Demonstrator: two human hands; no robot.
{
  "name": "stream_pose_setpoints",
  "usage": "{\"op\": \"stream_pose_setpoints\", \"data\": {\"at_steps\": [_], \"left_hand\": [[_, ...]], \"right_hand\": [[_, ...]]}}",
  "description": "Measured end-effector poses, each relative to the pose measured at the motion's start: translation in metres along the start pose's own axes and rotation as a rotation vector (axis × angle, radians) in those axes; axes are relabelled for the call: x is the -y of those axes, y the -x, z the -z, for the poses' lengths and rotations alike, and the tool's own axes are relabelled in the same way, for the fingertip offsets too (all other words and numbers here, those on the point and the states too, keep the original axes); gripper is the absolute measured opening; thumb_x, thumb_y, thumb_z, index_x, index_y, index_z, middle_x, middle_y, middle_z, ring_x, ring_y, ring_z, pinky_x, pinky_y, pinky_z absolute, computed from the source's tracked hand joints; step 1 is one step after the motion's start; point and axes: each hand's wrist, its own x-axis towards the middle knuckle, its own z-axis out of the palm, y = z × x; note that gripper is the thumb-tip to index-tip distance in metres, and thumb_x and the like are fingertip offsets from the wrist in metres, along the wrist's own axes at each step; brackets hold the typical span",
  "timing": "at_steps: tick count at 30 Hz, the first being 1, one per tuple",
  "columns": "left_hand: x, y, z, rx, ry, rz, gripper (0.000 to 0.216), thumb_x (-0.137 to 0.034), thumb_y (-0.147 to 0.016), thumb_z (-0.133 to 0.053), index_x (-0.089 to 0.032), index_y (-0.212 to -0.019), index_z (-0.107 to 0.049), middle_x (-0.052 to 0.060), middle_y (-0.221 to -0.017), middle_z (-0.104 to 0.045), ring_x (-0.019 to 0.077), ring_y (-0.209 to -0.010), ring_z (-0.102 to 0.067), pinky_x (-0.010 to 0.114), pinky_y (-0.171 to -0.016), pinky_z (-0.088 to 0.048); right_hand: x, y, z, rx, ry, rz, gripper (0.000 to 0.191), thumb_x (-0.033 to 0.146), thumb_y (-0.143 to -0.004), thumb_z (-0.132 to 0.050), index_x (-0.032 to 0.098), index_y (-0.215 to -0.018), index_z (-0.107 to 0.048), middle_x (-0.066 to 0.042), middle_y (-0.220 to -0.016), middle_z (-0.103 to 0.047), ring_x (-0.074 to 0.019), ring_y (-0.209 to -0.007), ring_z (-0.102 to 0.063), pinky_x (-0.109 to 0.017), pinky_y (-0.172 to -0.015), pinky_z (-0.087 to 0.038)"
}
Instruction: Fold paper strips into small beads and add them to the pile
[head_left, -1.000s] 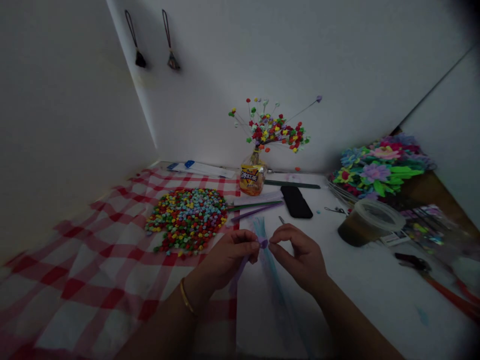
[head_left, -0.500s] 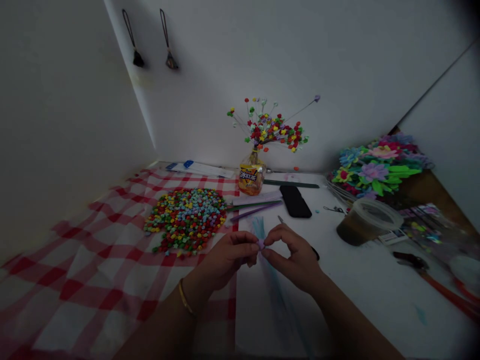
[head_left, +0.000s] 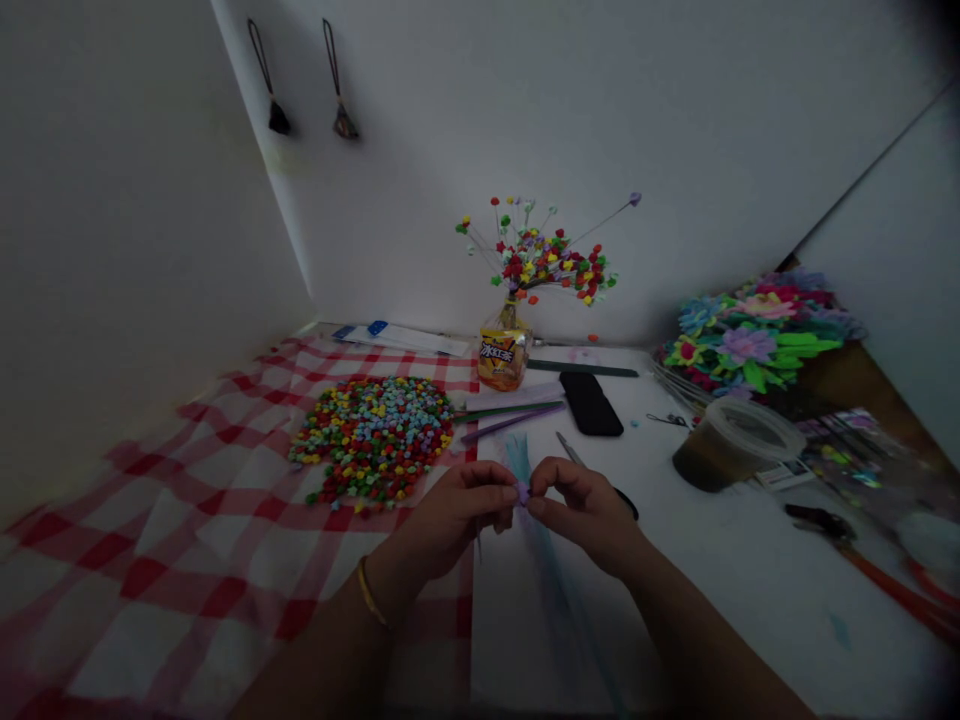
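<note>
Between the fingertips of both hands is a small purple paper star (head_left: 523,492). My left hand (head_left: 457,510), with a gold bangle on its wrist, pinches it from the left with thumb and forefinger. On the other side, my right hand (head_left: 581,508) has its thumb and forefinger closed on the star too. Light blue paper strips (head_left: 517,452) lie on the white surface beneath and beyond the hands. A pair of scissors (head_left: 568,449) is partly hidden behind my right hand. Left of the hands spreads a heap of colourful folded paper stars (head_left: 379,440).
A bottle (head_left: 502,358) holds stems tipped with stars. A black phone (head_left: 592,403), purple and green strips (head_left: 510,422), a plastic tub (head_left: 739,445), pliers-like cutters (head_left: 832,525) and fuzzy flowers (head_left: 750,335) lie about. A red-checked cloth (head_left: 195,540) covers the left side.
My right hand has turned slightly and its fingers have drawn closer together at the star. More of the scissors shows behind it. My left hand has barely moved.
</note>
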Motion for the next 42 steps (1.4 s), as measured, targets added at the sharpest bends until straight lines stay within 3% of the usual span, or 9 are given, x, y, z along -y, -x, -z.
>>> {"op": "stream_pose_setpoints", "data": {"at_steps": [5, 10, 16, 23, 28, 35, 38, 42], "left_hand": [[-0.0009, 0.0003, -0.0004, 0.001, -0.021, -0.011, 0.006, -0.018, -0.069, -0.067, -0.013, -0.071, -0.064, -0.001, -0.054, -0.055, 0.0079, -0.051, -0.047, 0.022, -0.052, -0.032], [-0.0016, 0.0008, -0.0012, -0.019, -0.032, -0.012, 0.008, -0.019, -0.069, -0.068, -0.013, -0.073, -0.065, -0.002, -0.054, -0.054, 0.0074, -0.049, -0.046, 0.022, -0.051, -0.031], [0.0007, 0.0, -0.002, -0.034, -0.044, -0.035, 0.011, -0.022, -0.068, -0.07, -0.013, -0.071, -0.066, -0.001, -0.057, -0.058, 0.0074, -0.05, -0.047, 0.022, -0.05, -0.034], [-0.0007, -0.0011, -0.0034, -0.147, -0.057, -0.073, 0.012, -0.025, -0.068, -0.071, -0.014, -0.069, -0.066, 0.0, -0.057, -0.061, 0.0076, -0.048, -0.048, 0.022, -0.049, -0.034], [-0.0031, -0.0013, -0.0037, -0.184, -0.096, -0.117, 0.007, -0.021, -0.068, -0.07, -0.015, -0.066, -0.069, 0.0, -0.055, -0.062, 0.0096, -0.055, -0.052, 0.022, -0.056, -0.039], [0.0, 0.001, -0.0042, -0.052, -0.282, 0.041, 0.009, -0.021, -0.063, -0.072, -0.013, -0.069, -0.071, 0.005, -0.068, -0.069, 0.016, -0.068, -0.059, 0.029, -0.069, -0.043], [0.0005, 0.0009, -0.0068, -0.109, -0.172, -0.006, 0.022, -0.02, -0.059, -0.077, -0.016, -0.079, -0.07, 0.003, -0.075, -0.069, 0.0154, -0.073, -0.061, 0.03, -0.074, -0.044], [-0.0015, 0.0012, -0.0098, -0.185, -0.139, -0.111, 0.018, -0.018, -0.057, -0.078, -0.015, -0.072, -0.068, 0.0, -0.07, -0.065, 0.0116, -0.068, -0.057, 0.026, -0.07, -0.044]], "right_hand": [[-0.0017, -0.001, 0.0003, 0.059, -0.264, -0.128, 0.02, 0.029, -0.068, -0.07, 0.017, -0.067, -0.054, 0.003, -0.065, -0.051, -0.0092, -0.06, -0.046, -0.022, -0.056, -0.037], [-0.0014, -0.0013, -0.0011, 0.038, -0.262, -0.168, 0.021, 0.03, -0.066, -0.072, 0.017, -0.068, -0.057, 0.003, -0.064, -0.053, -0.0088, -0.058, -0.047, -0.022, -0.053, -0.038], [-0.0037, -0.0039, -0.0012, -0.104, -0.227, -0.152, 0.019, 0.032, -0.068, -0.07, 0.018, -0.065, -0.057, 0.004, -0.061, -0.053, -0.0095, -0.057, -0.047, -0.024, -0.054, -0.039], [-0.0059, -0.0066, 0.0027, -0.308, -0.26, -0.094, 0.019, 0.031, -0.064, -0.071, 0.017, -0.063, -0.058, 0.003, -0.059, -0.053, -0.0107, -0.058, -0.046, -0.025, -0.056, -0.039], [-0.0054, -0.0074, 0.0033, -0.337, -0.303, -0.074, 0.017, 0.03, -0.064, -0.071, 0.017, -0.064, -0.06, 0.001, -0.062, -0.057, -0.0118, -0.061, -0.05, -0.026, -0.06, -0.041], [-0.0084, -0.0054, 0.0025, -0.374, -0.163, -0.035, 0.016, 0.031, -0.069, -0.067, 0.017, -0.068, -0.06, -0.001, -0.065, -0.062, -0.0141, -0.062, -0.056, -0.029, -0.062, -0.046], [-0.0067, -0.0029, 0.0014, -0.36, 0.0, 0.001, 0.014, 0.03, -0.071, -0.063, 0.018, -0.067, -0.059, -0.001, -0.063, -0.061, -0.0139, -0.059, -0.054, -0.027, -0.056, -0.045], [-0.0012, 0.0013, -0.0031, -0.398, 0.302, 0.08, 0.009, 0.025, -0.07, -0.061, 0.02, -0.065, -0.059, 0.001, -0.06, -0.06, -0.0137, -0.057, -0.054, -0.026, -0.055, -0.044]]}}
